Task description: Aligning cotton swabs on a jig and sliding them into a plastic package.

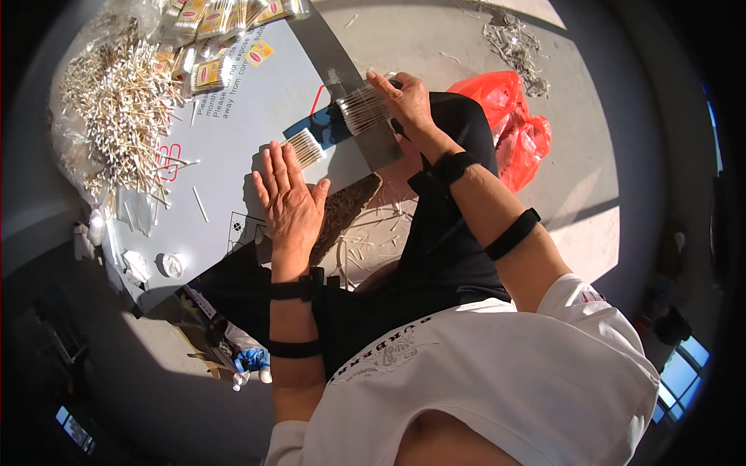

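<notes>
My left hand (292, 203) lies palm down, fingers stretched out, on the grey board (256, 101). Its fingertips meet the near end of a short row of cotton swabs (304, 147) laid side by side. My right hand (407, 102), thumb extended, grips the right side of a clear pack of cotton swabs (363, 110) at the board's right edge. The fingers under that pack are mostly hidden. A blue strip (328, 129) lies between the loose row and the pack.
A large heap of loose cotton swabs (116, 116) spills from clear plastic at the left. Filled swab packs (210, 70) with yellow labels lie at the back. Crumpled white pieces (172, 265) sit near the front corner. A red plastic bag (517, 128) stands right of my leg; swabs litter the floor.
</notes>
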`<move>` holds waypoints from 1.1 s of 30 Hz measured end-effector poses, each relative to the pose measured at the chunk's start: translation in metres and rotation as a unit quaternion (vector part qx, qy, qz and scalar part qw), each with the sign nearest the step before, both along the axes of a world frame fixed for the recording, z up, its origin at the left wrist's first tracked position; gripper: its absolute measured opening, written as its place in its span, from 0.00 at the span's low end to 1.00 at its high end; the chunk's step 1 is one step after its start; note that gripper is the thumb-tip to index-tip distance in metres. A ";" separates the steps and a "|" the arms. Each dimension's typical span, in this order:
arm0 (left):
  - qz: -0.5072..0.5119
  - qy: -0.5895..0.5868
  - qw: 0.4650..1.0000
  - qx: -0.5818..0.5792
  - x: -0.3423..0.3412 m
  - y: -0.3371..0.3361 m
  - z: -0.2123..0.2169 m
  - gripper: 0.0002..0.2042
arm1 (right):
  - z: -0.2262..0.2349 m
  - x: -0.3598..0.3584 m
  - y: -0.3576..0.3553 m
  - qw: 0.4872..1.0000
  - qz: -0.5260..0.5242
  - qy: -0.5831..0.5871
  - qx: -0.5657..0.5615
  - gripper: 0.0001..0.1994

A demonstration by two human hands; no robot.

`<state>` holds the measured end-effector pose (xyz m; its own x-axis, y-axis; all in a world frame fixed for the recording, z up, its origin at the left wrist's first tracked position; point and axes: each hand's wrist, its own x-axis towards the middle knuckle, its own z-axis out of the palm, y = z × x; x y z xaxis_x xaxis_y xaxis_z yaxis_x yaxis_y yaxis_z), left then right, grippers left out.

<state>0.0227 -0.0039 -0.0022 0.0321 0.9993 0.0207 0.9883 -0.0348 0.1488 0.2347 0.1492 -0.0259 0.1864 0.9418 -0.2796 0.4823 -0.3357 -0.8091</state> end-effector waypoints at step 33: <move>0.001 -0.026 1.000 -0.010 0.054 0.027 -0.003 0.41 | -0.042 -0.005 0.001 0.970 -0.031 0.218 0.102 0.19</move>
<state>0.0767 0.0235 -0.0057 0.0299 0.9996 0.0016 0.9794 -0.0296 0.1997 0.2293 0.1502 -0.0683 0.1496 0.9767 -0.1541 0.0637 -0.1650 -0.9842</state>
